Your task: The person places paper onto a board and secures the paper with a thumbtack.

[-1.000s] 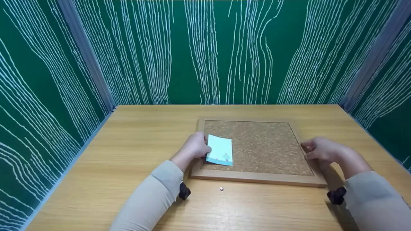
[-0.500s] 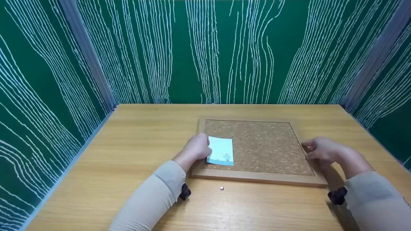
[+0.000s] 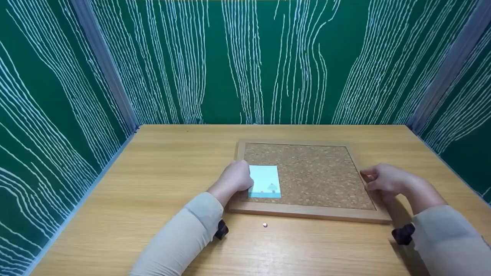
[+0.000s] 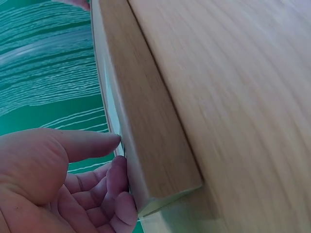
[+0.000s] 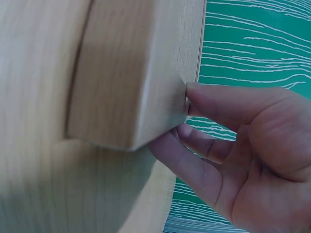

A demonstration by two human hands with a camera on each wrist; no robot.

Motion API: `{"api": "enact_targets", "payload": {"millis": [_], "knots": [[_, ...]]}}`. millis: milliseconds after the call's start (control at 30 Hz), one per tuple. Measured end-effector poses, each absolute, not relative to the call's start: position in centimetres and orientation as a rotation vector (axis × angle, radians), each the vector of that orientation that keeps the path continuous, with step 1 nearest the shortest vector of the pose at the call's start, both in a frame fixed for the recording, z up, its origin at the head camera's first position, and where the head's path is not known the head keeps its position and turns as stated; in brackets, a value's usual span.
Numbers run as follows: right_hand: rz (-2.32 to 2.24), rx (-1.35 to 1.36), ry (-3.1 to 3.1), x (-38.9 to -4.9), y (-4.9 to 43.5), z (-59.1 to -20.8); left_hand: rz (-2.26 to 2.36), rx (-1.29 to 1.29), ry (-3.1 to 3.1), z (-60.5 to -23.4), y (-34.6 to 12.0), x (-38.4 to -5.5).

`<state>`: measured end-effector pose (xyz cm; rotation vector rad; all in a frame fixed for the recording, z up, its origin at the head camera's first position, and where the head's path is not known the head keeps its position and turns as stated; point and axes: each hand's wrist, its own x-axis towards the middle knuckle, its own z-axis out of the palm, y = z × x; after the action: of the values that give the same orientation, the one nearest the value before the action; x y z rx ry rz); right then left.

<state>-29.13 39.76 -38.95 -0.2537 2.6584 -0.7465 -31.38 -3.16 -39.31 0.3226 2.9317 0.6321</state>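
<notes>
A framed cork board (image 3: pixel 318 174) lies flat on the table. On its left part is a pale blue-green sticky note (image 3: pixel 264 180), with a darker band and small printed pictures along its bottom. My left hand (image 3: pixel 237 176) pinches the note's left edge, next to the wooden frame. In the left wrist view the thumb (image 4: pixel 92 144) and curled fingers come together beside the frame, and only a thin strip of the note (image 4: pixel 112 104) shows. At the board's right side, my right hand (image 3: pixel 387 180) grips the frame (image 5: pixel 112 82) with thumb above and fingers against its outer side.
A tiny shiny silver piece (image 3: pixel 265 225) lies on the table (image 3: pixel 172 153) in front of the board. Green walls with white lines (image 3: pixel 215 61) enclose the back and sides. Each wrist wears a small black camera (image 3: pixel 402 234).
The note, bent up at its edges before, now lies flatter and straighter, its top edge lower and slightly to the right. My left hand has shifted slightly with it. The right hand stays put.
</notes>
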Motion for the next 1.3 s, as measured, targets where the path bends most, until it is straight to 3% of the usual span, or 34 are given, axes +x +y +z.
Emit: {"api": "enact_targets", "payload": {"millis": [267, 967, 1300], "knots": [[-0.787, -0.217, 2.622, -29.2, 39.8, -39.1, 0.763, 0.228, 2.877, -38.3, -3.9, -31.2], [-0.789, -0.229, 2.64, -29.1, 39.8, -38.9, 0.757, 0.741, 2.819, -37.7, -5.2, -31.9], [-0.802, -0.205, 2.623, -29.1, 39.9, -39.0, 0.634, 0.714, 2.797, -38.7, -5.5, -31.6]]}}
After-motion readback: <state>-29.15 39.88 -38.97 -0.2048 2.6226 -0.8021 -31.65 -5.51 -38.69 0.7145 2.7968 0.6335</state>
